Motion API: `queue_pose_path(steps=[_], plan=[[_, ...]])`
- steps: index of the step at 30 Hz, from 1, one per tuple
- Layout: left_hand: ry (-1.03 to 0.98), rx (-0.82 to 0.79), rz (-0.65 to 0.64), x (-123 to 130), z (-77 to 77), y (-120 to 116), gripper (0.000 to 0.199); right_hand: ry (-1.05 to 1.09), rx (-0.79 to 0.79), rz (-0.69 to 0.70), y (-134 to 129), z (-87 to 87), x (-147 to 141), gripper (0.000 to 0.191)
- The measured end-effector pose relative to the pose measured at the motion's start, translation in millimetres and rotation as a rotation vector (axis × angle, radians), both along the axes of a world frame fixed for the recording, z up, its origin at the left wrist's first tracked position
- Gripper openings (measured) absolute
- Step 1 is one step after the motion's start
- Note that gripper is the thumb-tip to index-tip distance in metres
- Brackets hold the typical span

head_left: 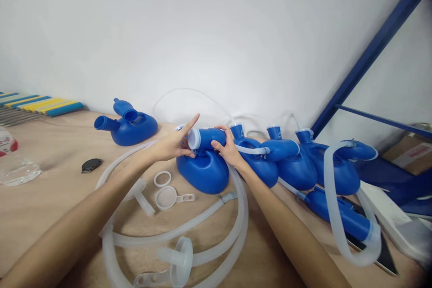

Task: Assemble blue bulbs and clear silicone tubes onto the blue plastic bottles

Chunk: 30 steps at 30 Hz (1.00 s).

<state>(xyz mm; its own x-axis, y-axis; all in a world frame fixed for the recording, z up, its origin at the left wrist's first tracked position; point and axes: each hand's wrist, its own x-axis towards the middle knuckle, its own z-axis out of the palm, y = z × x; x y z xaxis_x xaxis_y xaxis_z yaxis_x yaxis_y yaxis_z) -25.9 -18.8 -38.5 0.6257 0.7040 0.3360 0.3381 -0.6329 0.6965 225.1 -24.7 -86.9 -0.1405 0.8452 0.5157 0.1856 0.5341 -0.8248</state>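
A blue plastic urinal bottle (202, 174) rests on the table in front of me. Its blue cylindrical part (211, 138) points left, with a white ring (193, 138) at the mouth. My right hand (229, 147) wraps round the right end of this cylinder, thumb in front. On the other side, my left hand (171, 145) has its index finger stretched up and its thumb near the ringed mouth; nothing shows in its grasp. Closer to me lie a loose white ring (162, 179), a translucent cap with a strap (166, 198) and a translucent hose (175, 230).
Several blue bottles (293, 168) with hoses stand to the right, and another blue bottle (135, 128) is at the back left. A black round object (91, 165), a clear plastic bottle (18, 168) and coloured-handled rods (43, 103) lie left. A blue frame (367, 58) rises right.
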Motion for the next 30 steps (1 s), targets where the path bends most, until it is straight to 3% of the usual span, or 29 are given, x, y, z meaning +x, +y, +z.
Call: queue_pose_path(steps=[5,8,13,15,20,25,30], plan=[[-0.197,-0.274,-0.08,13.7,-14.7,0.6,0.13,0.083,-0.056,0.023,2.6,-3.9,2.3,0.071],[-0.315,-0.37,-0.073,18.3,-21.6,4.0,0.121,0.12,-0.104,0.022,5.3,-6.2,3.0,0.074],[-0.328,-0.38,-0.097,19.0,-23.3,6.7,0.063,0.132,-0.11,0.034,6.0,-6.2,4.3,0.073],[-0.258,-0.363,-0.114,17.5,-21.6,6.2,0.05,0.088,-0.058,0.036,3.6,-4.1,4.1,0.071],[-0.151,-0.311,-0.062,16.8,-17.9,2.8,0.051,0.013,-0.019,0.035,-1.6,0.1,2.8,0.072],[-0.194,-0.418,-0.084,16.6,-23.7,6.8,0.037,0.046,-0.007,0.044,0.9,-2.7,3.1,0.07],[-0.231,-0.385,-0.04,13.1,-31.6,11.3,0.035,0.044,-0.005,0.054,0.7,-1.4,2.3,0.067]])
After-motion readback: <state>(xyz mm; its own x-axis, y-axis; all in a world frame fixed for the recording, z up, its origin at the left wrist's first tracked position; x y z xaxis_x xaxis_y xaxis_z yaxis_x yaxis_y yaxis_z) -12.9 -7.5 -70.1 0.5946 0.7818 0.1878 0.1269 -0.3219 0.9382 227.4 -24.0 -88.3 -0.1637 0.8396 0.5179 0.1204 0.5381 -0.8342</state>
